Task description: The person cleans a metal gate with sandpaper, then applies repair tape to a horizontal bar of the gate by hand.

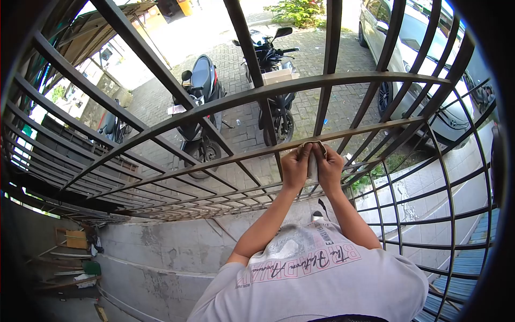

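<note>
My left hand (294, 169) and my right hand (329, 168) are side by side in front of a dark metal grille (244, 154). Both are closed, thumbs close together, pinching a folded greyish-beige sheet (313, 168). Its upper edge curls up at the fingertips, against or just in front of a horizontal bar of the grille. Whether it is cloth or abrasive paper I cannot make out. The fingers partly hide the sheet and the bar behind it.
Beyond the bars, motorcycles (203, 115) and a silver car (424, 70) stand on paving (155, 115). A curved grid of bars (453, 214) closes off the right side. Below runs a grey wall (161, 247); loose boards (70, 272) lie at lower left.
</note>
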The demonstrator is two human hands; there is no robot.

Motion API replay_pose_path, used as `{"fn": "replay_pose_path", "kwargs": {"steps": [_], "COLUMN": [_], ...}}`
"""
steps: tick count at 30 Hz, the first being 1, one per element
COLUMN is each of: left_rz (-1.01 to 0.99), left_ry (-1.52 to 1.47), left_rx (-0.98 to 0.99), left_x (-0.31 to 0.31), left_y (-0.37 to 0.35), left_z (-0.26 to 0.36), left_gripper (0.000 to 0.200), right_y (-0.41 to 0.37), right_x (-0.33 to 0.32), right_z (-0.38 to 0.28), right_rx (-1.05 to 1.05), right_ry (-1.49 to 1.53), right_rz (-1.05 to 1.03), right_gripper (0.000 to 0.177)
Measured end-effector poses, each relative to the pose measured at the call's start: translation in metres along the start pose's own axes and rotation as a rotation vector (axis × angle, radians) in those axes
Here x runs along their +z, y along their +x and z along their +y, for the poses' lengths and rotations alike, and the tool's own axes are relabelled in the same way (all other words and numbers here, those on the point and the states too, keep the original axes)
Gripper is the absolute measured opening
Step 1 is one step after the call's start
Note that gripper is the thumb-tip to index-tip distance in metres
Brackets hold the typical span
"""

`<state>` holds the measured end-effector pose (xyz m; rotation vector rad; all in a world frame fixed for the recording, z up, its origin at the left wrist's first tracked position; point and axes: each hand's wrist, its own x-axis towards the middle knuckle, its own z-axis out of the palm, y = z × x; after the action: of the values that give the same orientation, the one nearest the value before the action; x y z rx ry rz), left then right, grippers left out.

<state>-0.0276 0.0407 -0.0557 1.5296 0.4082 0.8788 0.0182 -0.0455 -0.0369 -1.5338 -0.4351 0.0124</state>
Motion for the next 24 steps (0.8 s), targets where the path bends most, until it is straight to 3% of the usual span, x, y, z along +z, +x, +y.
{"fn": "replay_pose_path", "kwargs": {"steps": [5, 7, 8, 9, 11, 13, 16, 19, 21, 24], "left_rz": [0.225, 0.148, 0.121, 0.121, -0.061, -0.038, 0.192, 0.165, 0.035, 0.006], "left_ry": [-0.092, -0.012, 0.074, 0.076, 0.204, 0.164, -0.015, -0.01, 0.144, 0.174], "left_rx": [-0.109, -0.111, 0.031, 0.033, 0.022, 0.031, -0.049, -0.094, 0.115, 0.093], "left_x": [-0.026, -0.03, -0.019, -0.015, -0.011, -0.016, -0.041, -0.037, -0.022, -0.028], "left_y": [-0.01, -0.01, -0.007, -0.005, 0.002, -0.003, -0.011, -0.012, -0.003, 0.002], "left_z": [0.006, 0.003, 0.005, 0.003, 0.004, 0.003, 0.003, -0.006, 0.012, 0.007], "left_gripper": [0.044, 0.04, 0.037, 0.037, 0.034, 0.036, 0.036, 0.035, 0.04, 0.041], "right_y": [-0.009, -0.009, -0.006, -0.004, 0.002, -0.001, -0.008, -0.009, -0.005, -0.002], "right_x": [0.021, 0.022, 0.017, 0.004, 0.005, 0.01, 0.03, 0.025, 0.014, 0.018], "right_z": [-0.001, 0.002, 0.001, -0.002, 0.0, -0.001, -0.001, -0.001, -0.005, -0.009], "right_rx": [-0.055, -0.046, -0.07, 0.024, -0.033, -0.033, -0.103, -0.189, -0.08, -0.092], "right_ry": [-0.152, -0.173, -0.112, -0.086, 0.074, 0.01, -0.167, -0.144, -0.056, -0.038], "right_rz": [-0.13, -0.156, -0.073, -0.059, 0.042, 0.003, -0.204, -0.156, -0.023, -0.03], "right_gripper": [0.028, 0.026, 0.025, 0.025, 0.029, 0.025, 0.028, 0.029, 0.029, 0.028]}}
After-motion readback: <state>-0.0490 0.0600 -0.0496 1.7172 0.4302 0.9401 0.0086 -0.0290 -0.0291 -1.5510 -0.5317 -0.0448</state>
